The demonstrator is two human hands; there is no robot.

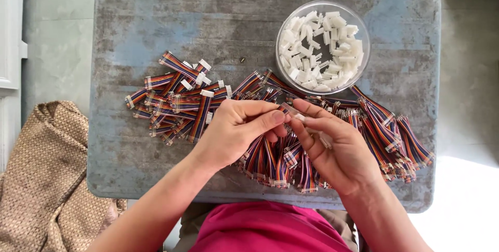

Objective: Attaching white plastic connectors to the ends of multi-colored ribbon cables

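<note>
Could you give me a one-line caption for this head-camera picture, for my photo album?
Two bare hands, left hand and right hand, pinch a short rainbow-coloured ribbon cable above a worn grey-blue table.

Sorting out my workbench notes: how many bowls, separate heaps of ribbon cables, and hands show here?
Clear bowl of white connectors: 1
Heaps of ribbon cables: 2, the left heap and the right heap
Hands: 2, left hand, right hand
Total: 5

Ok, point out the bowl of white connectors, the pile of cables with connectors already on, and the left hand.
clear bowl [364, 26], head view, bare right rim.
finished cable pile [176, 101], head view, middle of the left heap.
left hand [236, 127], head view, back of the hand.
</note>
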